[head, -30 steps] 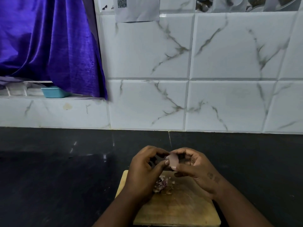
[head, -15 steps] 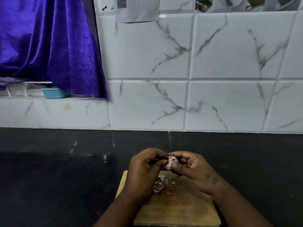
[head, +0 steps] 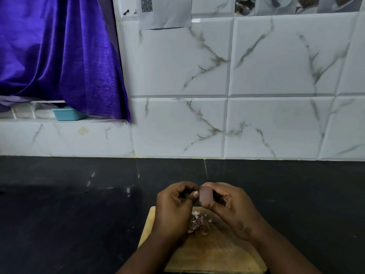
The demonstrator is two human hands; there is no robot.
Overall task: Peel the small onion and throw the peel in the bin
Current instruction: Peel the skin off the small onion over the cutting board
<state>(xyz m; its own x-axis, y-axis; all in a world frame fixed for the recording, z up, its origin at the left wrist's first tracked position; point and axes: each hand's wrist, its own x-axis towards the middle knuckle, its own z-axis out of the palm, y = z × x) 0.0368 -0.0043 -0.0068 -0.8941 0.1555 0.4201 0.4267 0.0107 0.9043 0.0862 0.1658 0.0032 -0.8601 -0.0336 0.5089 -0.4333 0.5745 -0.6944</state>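
- 2 hands, both working above the far end of 1 cutting board (head: 217, 252).
- 1 small onion (head: 206, 195), pinkish and blurred, sitting between the 2 hands and raised off the board.
- right hand (head: 234, 210) is pinching the small onion, thumb under it and fingers curling over its top.
- left hand (head: 172, 209) is curling tight, its thumb tip touching the onion's left side; cannot tell whether it is pinching a strip of skin or something dark inside the curl.
- 1 loose peel pile (head: 197, 223) is lying on the board, just below the onion, between the 2 wrists.
- Board edges: the left edge is showing beside the left wrist, the far edge is running under the hands, the near edge is sitting almost at the bottom of the view, between the 2 forearms.
- 1 black counter (head: 69, 214) is stretching wide to the left of the left hand, to the right of the right hand and beyond both up to the tiled wall (head: 276, 125).
- 1 purple curtain (head: 59, 56) is hanging far up and left of the left hand, with 1 teal tub (head: 67, 114) sitting on the ledge under its hem.
- 1 paper sheet (head: 164, 12) with a QR code is hanging on the wall high above the hands.
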